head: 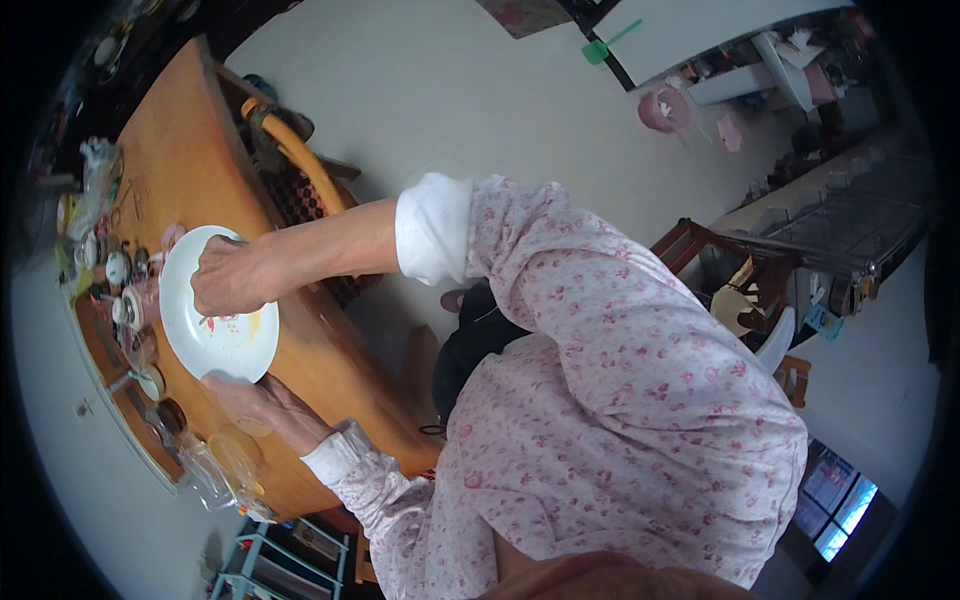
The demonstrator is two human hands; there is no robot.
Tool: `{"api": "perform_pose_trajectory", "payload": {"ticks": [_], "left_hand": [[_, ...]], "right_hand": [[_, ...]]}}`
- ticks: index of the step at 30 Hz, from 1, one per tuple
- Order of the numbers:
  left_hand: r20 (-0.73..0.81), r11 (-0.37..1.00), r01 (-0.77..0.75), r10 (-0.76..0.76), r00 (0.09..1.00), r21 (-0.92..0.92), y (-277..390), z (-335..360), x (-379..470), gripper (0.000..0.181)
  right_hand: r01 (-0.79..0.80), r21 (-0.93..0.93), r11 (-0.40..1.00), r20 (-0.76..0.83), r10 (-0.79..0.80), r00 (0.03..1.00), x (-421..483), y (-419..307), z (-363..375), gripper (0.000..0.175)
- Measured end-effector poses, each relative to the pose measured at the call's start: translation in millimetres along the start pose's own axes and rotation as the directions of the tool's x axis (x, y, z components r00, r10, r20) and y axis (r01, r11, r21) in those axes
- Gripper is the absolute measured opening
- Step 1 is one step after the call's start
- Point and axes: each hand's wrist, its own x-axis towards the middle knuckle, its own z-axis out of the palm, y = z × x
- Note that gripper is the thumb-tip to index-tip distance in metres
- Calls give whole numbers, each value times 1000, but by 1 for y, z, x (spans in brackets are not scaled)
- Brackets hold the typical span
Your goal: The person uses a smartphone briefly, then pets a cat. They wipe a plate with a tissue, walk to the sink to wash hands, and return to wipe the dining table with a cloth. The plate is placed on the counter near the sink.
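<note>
A white plate (pixel 217 360) is tilted towards me above the wooden table. My left hand (pixel 251 397) grips its near rim from below, with most fingers hidden behind it. Over the plate's inside my right hand (pixel 232 277) is curled, its back turned to me. Its fingertips are out of sight, so whether it holds something cannot be told. Small red and pale scraps (pixel 219 322) show on the plate just below that hand. Yellowish smears mark the plate's surface.
The wooden table (pixel 172 142) carries jars, a pink lidded pot (pixel 129 309), a clear plastic container (pixel 206 476) and plastic bags (pixel 97 172) along its far side. A wooden chair (pixel 300 157) stands against the edge. A light-blue rack (pixel 277 566) is beside the table's end.
</note>
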Motion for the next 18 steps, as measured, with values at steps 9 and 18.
{"api": "perform_pose_trajectory", "payload": {"ticks": [9,18], "left_hand": [[119,1000,-21,19,993,14,24,28,-66,60],[101,992,-123,121,987,18,-19,24,8,54]], "right_hand": [[-98,27,995,139,94,986,-7,13,12,15],[-174,131,976,192,148,970,-22,42,-15,12]]}}
